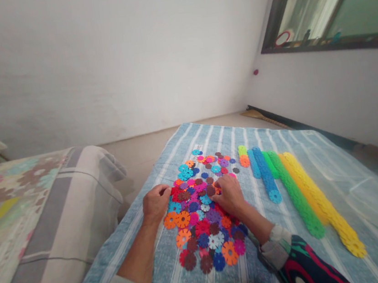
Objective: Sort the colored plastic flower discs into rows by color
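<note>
A pile of small flat flower-shaped plastic discs [203, 213] in many colours lies on a blue striped cloth [178, 276]. My left hand [155, 204] rests at the pile's left edge, its fingers curled down onto the discs. At the pile's upper right my right hand [229, 194] lies palm down with fingers bent over the discs. What either hand pinches is hidden. To the right lie rows of stacked discs sorted by colour: a blue row [265, 175], a green row [293, 193] and a yellow row [324, 205].
A folded patterned blanket or cushion [42, 214] lies to the left of the cloth. Clear plastic sheeting [358, 171] covers the cloth's right side. White walls stand behind, and a dark-framed window [327, 9] is at the upper right.
</note>
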Demonstrator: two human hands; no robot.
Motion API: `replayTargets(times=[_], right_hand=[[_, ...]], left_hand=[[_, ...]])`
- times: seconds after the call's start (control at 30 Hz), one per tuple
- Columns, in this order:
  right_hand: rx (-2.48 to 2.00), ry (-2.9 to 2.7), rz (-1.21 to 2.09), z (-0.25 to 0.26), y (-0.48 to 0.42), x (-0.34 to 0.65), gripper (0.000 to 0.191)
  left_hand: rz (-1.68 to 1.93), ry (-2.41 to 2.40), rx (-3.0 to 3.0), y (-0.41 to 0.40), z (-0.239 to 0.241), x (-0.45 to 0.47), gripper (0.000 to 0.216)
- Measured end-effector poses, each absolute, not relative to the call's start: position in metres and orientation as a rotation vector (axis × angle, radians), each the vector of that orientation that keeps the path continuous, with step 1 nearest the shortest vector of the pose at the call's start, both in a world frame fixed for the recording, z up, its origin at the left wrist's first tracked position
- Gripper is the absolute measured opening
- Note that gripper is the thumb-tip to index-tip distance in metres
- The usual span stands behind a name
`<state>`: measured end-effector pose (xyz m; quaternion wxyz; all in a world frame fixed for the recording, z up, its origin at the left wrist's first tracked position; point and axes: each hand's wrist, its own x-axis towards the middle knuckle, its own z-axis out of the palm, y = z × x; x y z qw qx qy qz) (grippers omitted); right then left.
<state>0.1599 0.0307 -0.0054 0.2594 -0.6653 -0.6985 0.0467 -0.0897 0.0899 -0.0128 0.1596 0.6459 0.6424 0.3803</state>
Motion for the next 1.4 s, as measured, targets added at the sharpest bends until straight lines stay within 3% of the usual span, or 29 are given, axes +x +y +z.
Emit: replayTargets(times=[0.6, 0.97, 1.4], right_hand=[[-1.678, -1.835, 0.327, 0.004, 0.044, 0.194, 0.017], [-2.041, -1.705, 0.018, 0.019, 0.087, 0.307, 0.017], [-2.131, -1.847, -0.080, 0.014, 0.100, 0.321, 0.017]], left_hand=[[1.036, 1.849, 1.860, 0.094, -0.010, -0.092, 0.030], [1.033, 1.861, 1.813, 0.094, -0.006, -0.092, 0.026], [1.017, 1.829, 1.825, 0.093, -0.004, -0.092, 0.026]])
